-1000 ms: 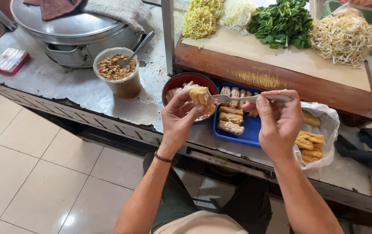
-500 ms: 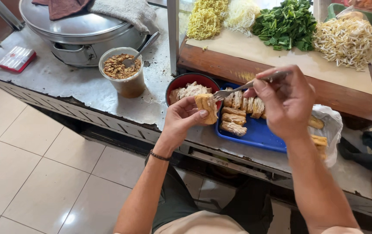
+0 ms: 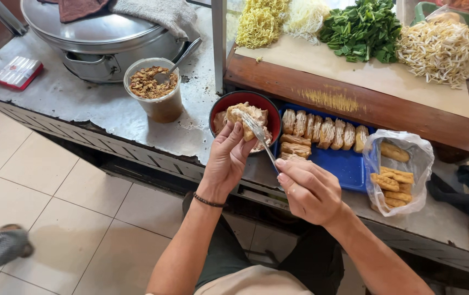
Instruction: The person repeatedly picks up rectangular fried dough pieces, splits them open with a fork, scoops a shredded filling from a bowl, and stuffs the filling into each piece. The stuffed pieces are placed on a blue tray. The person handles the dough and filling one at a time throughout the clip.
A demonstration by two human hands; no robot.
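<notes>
Bright, even daylight, soft shadows, mostly sharp, slight blur at lower left.

Round red bowl [image 3: 243,99]; rectangular blue tray [image 3: 349,163]; golden-brown tofu pieces [image 3: 322,131]; mottled grey metal bench [image 3: 81,106]; dark green leaves [image 3: 363,27]; pale yellow noodles [image 3: 261,22].

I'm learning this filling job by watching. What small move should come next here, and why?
Probably press the fork in the right hand into the tofu piece that the left hand holds over the red bowl: its tip already rests on the filling.
</notes>
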